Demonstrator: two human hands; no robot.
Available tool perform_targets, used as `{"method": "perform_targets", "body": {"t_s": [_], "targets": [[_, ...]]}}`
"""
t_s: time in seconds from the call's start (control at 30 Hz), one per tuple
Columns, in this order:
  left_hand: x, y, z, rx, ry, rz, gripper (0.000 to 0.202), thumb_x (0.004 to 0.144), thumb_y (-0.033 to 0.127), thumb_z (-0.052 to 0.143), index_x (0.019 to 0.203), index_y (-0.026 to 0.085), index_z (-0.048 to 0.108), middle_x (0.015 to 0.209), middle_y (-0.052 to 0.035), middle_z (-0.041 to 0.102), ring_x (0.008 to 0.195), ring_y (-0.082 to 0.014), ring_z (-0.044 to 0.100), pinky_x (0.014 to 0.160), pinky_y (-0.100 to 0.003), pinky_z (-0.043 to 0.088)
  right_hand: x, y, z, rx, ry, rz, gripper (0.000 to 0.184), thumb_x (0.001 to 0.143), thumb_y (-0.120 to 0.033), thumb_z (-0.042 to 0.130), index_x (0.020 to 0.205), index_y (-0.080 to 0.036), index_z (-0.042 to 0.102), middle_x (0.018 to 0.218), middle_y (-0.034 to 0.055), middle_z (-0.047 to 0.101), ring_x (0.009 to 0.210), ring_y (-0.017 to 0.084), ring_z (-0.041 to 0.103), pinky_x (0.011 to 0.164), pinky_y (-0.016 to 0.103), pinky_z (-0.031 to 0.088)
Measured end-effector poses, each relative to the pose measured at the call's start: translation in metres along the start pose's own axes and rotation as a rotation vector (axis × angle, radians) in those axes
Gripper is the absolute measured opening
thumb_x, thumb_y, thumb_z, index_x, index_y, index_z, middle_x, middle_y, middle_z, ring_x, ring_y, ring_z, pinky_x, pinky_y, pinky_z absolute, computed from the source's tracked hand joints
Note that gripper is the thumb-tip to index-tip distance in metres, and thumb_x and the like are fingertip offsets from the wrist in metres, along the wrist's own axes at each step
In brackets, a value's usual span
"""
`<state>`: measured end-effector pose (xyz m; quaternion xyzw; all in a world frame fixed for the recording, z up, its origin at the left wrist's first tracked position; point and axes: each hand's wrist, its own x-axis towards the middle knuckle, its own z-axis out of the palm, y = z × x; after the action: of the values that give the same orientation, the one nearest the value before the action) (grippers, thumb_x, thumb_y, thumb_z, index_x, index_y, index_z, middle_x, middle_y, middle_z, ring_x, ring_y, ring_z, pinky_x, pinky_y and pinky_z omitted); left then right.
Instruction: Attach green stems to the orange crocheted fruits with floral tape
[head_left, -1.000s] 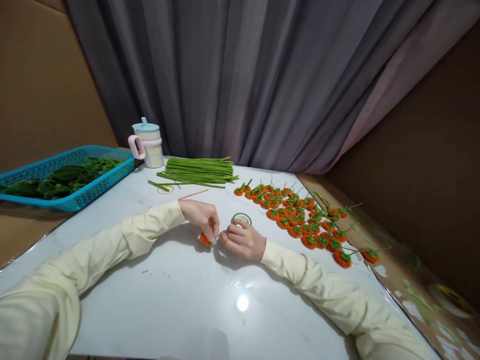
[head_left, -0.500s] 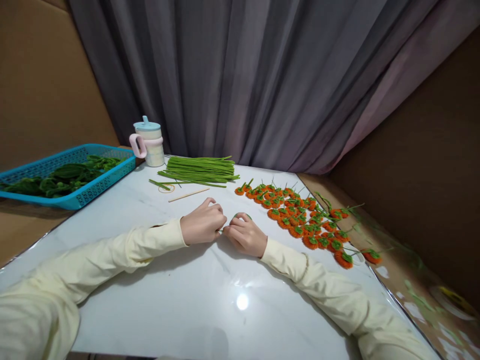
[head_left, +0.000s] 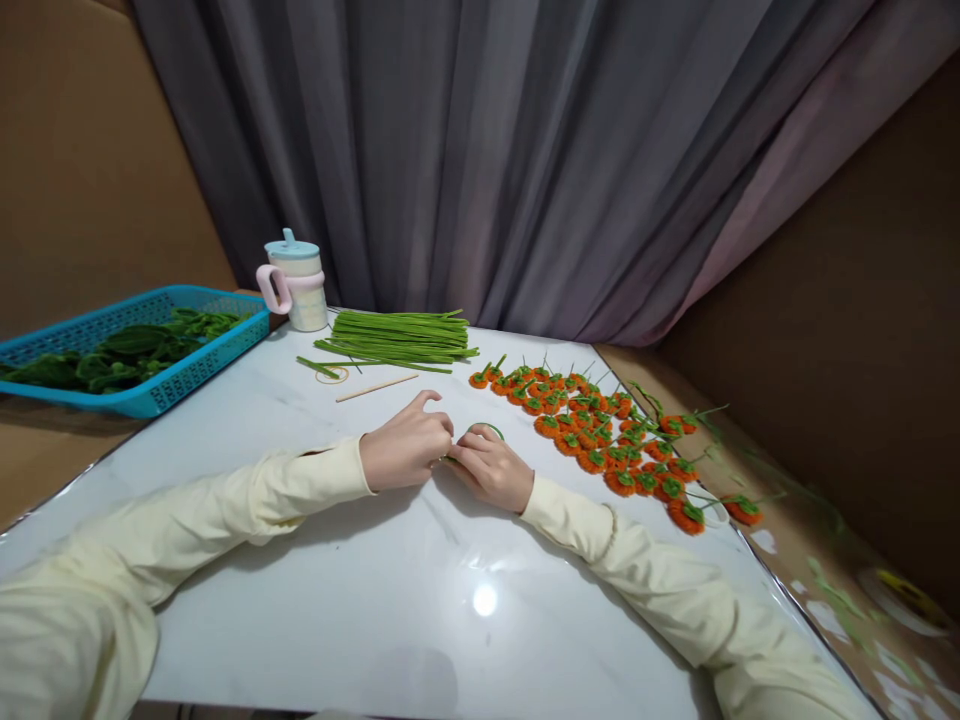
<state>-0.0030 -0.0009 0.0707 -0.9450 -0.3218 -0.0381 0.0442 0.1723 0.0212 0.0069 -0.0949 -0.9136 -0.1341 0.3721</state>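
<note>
Over the middle of the white tabletop (head_left: pixel 420 620), my two hands meet fingertip to fingertip. My left hand (head_left: pixel 409 442) is closed in a pinch with its index finger raised and bent; whatever it pinches is hidden. My right hand (head_left: pixel 493 470) is closed too, its fingers curled around a round, green-edged thing (head_left: pixel 491 430) that mostly hides behind them. A thin, pale green bit shows between the fingertips, too small to name. Nearest beyond my left hand lies a thin wooden stick (head_left: pixel 376 388). Orange fuzzy pumpkins (head_left: pixel 591 460) with green tops stand in rows to the right.
Green fuzzy stems (head_left: pixel 401 337) lie bundled at the back, beside a rubber band (head_left: pixel 332 375). A lidded cup (head_left: pixel 306 290) with a pink handle stands behind. At left, a blue basket (head_left: pixel 157 400) holds green leaf pieces. A grey curtain (head_left: pixel 450 160) hangs behind the table.
My left index finger has lifted and straightened somewhat. The right fingers have shifted slightly, and more of the round green-edged thing shows behind them.
</note>
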Motion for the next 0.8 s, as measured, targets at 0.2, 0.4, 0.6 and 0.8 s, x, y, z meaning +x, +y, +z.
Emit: {"method": "perform_targets", "body": {"t_s": [0.2,0.4,0.6,0.8], "targets": [[0.0002,0.0002,-0.001,0.003,0.019,0.04,0.019,0.064,0.0,0.053,0.053,0.014,0.059,0.069,-0.0061,0.066,0.077,-0.0182,0.062,0.099,-0.049,0.025,-0.0023,0.0025,0.0002,-0.01,0.017,-0.08,0.012,0.091,-0.007,0.043,0.093,-0.011,0.054,0.066,0.0047,0.061,0.067,0.017,0.051,0.07,0.033,0.042],[-0.0016,-0.0005,-0.0011,0.097,0.073,0.098,0.017,0.065,0.0,0.056,0.056,0.014,0.059,0.063,-0.0039,0.066,0.094,-0.0244,0.059,0.099,-0.053,0.023,-0.0039,0.0021,-0.001,0.019,-0.008,-0.033,0.015,0.093,-0.01,0.041,0.089,-0.013,0.056,0.063,0.0039,0.059,0.066,0.016,0.05,0.068,0.033,0.041],[0.0,0.0029,0.0002,0.335,0.227,0.062,0.013,0.079,0.01,0.058,0.067,0.014,0.06,0.07,-0.0061,0.068,0.1,-0.0264,0.056,0.098,-0.05,0.026,-0.0037,0.0028,0.0006,0.221,0.054,0.149,0.023,0.095,-0.019,0.04,0.083,-0.014,0.059,0.063,0.0034,0.054,0.061,0.014,0.047,0.064,0.031,0.041],[0.0014,0.0061,-0.0013,0.397,0.279,0.065,0.014,0.077,0.005,0.057,0.067,0.014,0.061,0.068,-0.0044,0.068,0.098,-0.0238,0.056,0.098,-0.047,0.027,-0.0042,0.0039,0.0022,0.315,0.088,0.269,0.022,0.094,-0.023,0.042,0.084,-0.015,0.06,0.061,0.0026,0.051,0.059,0.015,0.047,0.062,0.031,0.043]]}}
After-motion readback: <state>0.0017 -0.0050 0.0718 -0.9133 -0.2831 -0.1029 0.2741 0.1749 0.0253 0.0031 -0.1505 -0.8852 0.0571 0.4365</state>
